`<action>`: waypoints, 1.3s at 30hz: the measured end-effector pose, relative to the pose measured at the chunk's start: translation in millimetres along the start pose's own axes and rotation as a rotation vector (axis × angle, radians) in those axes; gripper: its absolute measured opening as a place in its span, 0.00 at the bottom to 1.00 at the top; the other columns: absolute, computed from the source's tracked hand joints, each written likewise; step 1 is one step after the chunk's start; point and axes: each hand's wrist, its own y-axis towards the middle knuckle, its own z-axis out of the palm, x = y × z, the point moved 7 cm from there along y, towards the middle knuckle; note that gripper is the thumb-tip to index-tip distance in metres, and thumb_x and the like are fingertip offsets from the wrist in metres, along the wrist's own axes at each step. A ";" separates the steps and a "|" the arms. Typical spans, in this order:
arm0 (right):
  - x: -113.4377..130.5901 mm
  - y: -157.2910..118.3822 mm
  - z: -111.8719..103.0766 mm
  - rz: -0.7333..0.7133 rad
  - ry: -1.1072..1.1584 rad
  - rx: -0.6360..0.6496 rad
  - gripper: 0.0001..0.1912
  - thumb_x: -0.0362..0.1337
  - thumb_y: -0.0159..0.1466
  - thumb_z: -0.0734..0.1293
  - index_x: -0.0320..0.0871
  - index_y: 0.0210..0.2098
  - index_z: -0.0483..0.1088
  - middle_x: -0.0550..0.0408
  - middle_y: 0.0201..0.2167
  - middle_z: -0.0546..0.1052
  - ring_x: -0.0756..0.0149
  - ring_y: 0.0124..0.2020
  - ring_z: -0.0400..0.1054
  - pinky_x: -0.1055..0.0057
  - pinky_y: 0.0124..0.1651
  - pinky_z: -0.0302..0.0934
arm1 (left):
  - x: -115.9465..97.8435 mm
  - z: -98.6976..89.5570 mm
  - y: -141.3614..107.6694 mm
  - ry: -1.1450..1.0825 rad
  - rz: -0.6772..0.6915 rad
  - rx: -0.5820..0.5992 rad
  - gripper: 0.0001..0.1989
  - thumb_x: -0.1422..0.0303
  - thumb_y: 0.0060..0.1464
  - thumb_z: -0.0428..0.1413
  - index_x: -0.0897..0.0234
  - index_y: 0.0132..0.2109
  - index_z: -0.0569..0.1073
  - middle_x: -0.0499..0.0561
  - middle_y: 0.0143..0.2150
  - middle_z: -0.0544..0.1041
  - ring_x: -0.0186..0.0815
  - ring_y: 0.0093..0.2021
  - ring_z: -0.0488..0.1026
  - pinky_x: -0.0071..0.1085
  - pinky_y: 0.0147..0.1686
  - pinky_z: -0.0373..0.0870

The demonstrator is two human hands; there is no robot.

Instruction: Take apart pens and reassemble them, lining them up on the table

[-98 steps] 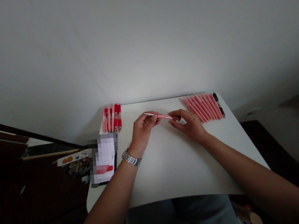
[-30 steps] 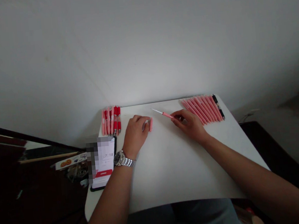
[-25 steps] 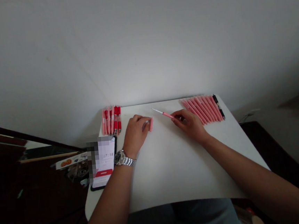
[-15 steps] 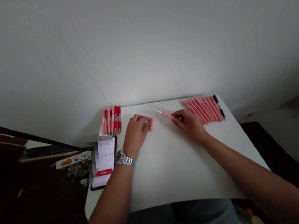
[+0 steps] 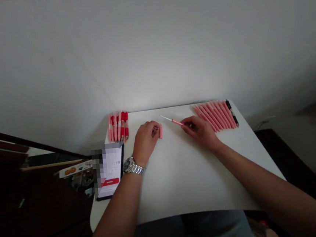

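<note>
My left hand [image 5: 148, 139], with a metal watch [image 5: 133, 166] on the wrist, is over the middle of the table, thumb and fingers pinched together. Whatever lies in the pinch is too small to make out. Right at those fingertips is a short pink pen barrel piece [image 5: 160, 131]; whether they touch it is unclear. My right hand [image 5: 199, 129] grips the other part of a pink pen [image 5: 177, 122] between thumb and fingers. A thin white refill [image 5: 165, 117] sticks out of it, pointing up and left.
A row of pink pens [image 5: 215, 115] with a black pen [image 5: 232, 112] at its end lies at the back right of the white table [image 5: 192, 189]. Several pink and red pens [image 5: 118, 126] lie at the back left. A phone [image 5: 111, 174] rests on the left edge. Behind is a wall.
The left fingers have curled in more tightly beside the pink barrel piece. My right hand and its pen part have hardly moved.
</note>
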 end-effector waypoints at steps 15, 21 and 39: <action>1.5 -0.6 -0.3 0.000 0.019 0.024 0.11 0.45 0.69 0.66 0.44 0.44 0.74 0.52 0.34 0.78 0.65 0.32 0.70 0.67 0.35 0.66 | 14.2 -4.0 1.9 -0.751 -0.251 -0.310 0.10 0.65 0.58 0.61 0.61 0.46 0.74 0.51 0.43 0.78 0.34 0.45 0.76 0.30 0.47 0.73; 4.0 -0.9 2.3 -0.028 0.016 0.060 0.11 0.44 0.69 0.66 0.44 0.44 0.74 0.52 0.35 0.78 0.65 0.33 0.71 0.68 0.35 0.66 | 23.0 8.4 -0.7 -1.034 -0.407 -0.323 0.11 0.64 0.55 0.63 0.59 0.44 0.73 0.49 0.43 0.77 0.29 0.41 0.75 0.26 0.43 0.72; 4.0 -1.9 5.2 -0.047 0.001 0.088 0.10 0.43 0.70 0.66 0.44 0.44 0.74 0.52 0.34 0.76 0.65 0.33 0.70 0.67 0.35 0.65 | 18.1 9.2 0.1 -1.097 -0.407 -0.300 0.10 0.64 0.56 0.62 0.59 0.44 0.74 0.50 0.45 0.77 0.28 0.38 0.74 0.27 0.42 0.73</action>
